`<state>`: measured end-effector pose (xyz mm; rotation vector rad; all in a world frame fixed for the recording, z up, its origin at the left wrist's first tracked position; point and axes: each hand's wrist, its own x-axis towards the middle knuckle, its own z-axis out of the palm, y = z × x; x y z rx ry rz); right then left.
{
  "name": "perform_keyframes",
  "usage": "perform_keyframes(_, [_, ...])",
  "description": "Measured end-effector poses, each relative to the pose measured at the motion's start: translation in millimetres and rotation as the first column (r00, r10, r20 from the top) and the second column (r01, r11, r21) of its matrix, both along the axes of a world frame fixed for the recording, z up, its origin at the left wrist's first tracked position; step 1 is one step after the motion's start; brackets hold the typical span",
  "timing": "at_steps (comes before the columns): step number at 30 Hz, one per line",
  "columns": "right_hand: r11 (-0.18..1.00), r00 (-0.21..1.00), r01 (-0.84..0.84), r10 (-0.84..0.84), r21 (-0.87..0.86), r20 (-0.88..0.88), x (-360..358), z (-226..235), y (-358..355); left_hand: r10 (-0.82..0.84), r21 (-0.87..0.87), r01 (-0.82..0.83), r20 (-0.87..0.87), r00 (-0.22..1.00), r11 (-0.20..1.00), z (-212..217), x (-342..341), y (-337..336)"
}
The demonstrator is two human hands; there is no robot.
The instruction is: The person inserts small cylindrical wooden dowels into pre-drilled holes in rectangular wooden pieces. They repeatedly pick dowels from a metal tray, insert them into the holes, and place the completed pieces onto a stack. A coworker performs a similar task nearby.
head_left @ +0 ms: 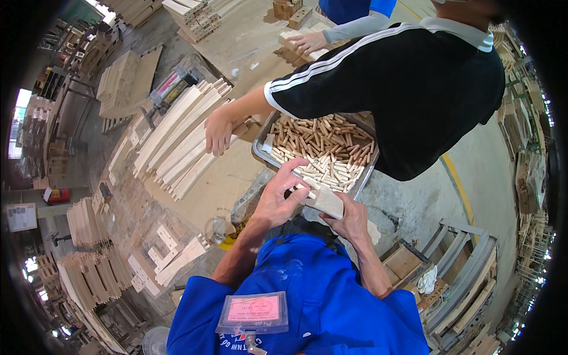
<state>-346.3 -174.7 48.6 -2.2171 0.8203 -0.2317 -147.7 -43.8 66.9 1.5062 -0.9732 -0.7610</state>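
Observation:
In front of my body, my right hand [350, 220] is closed on the near end of a pale wooden block [326, 202]. My left hand [281, 194] is at the block's left end, its thumb and forefinger curled together around a small wooden dowel [300, 187]. Its fingers partly hide the dowel and that end of the block. Just beyond both hands is a grey metal tray [260, 155] heaped with dowels. Brownish dowels [322, 135] fill its far side, and paler dowels [338, 173] lie on the near side.
A person in a black shirt [438, 89] leans in from the right, one hand [220, 129] on a row of long wooden slats [177, 139]. Another person's hand [310, 42] rests on wood farther back. Drilled wooden pieces [165, 239] lie at left; a grey rack [452, 254] stands at right.

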Motion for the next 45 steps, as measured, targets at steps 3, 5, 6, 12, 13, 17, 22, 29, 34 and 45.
perform_keyframes(3, [0.999, 1.0, -0.029, 0.03, -0.014, 0.007, 9, 9, 3, 0.021, -0.042, -0.019, 0.061, 0.998, 0.999, 6, 1, 7])
perform_keyframes(5, [1.0, 1.0, -0.024, 0.024, -0.016, -0.017, 13, 11, 6, 0.022, -0.055, -0.02, 0.041, 0.999, 0.998, 6, 6, 8])
perform_keyframes(6, [0.999, 0.999, -0.036, 0.036, -0.032, -0.018, 15, 12, 7, 0.016, -0.054, -0.017, -0.012, 1.0, 0.998, 4, 9, 9])
perform_keyframes(12, [0.975, 0.974, -0.223, 0.222, 0.015, 0.051, 40, 44, 5, 0.223, 0.06, -0.235, 0.167, 0.96, 0.97, 41, 11, 43])
perform_keyframes(13, [0.966, 0.963, -0.257, 0.255, 0.007, 0.085, 48, 60, 9, 0.387, -0.142, -0.363, 0.236, 0.891, 0.921, 45, 19, 59])
perform_keyframes(17, [0.916, 0.831, -0.397, 0.326, 0.068, 0.45, 96, 136, 6, 0.91, -0.416, -0.856, -0.133, 0.393, 0.309, 85, 31, 89])
perform_keyframes(22, [0.441, 0.572, -0.671, -0.203, 0.596, 0.794, 163, 189, 43, 0.944, 0.012, -0.956, -0.164, 0.288, 0.294, -2, -2, 131])
perform_keyframes(29, [-0.661, 0.898, -0.414, -0.41, 0.626, 0.161, 171, 68, 122, 0.626, -0.76, -0.374, 0.055, 0.778, 0.531, 93, -35, 96])
perform_keyframes(34, [-0.696, 0.973, -0.23, -0.189, 0.68, 0.135, 140, 51, 120, 0.593, -0.64, -0.398, 0.113, 0.797, 0.657, 94, -2, 88])
perform_keyframes(45, [-0.454, 0.81, -0.193, -0.575, 0.87, -0.12, -30, -59, 0, 0.702, -0.338, -0.695, -0.124, 0.701, 0.635, 0, -15, 43])
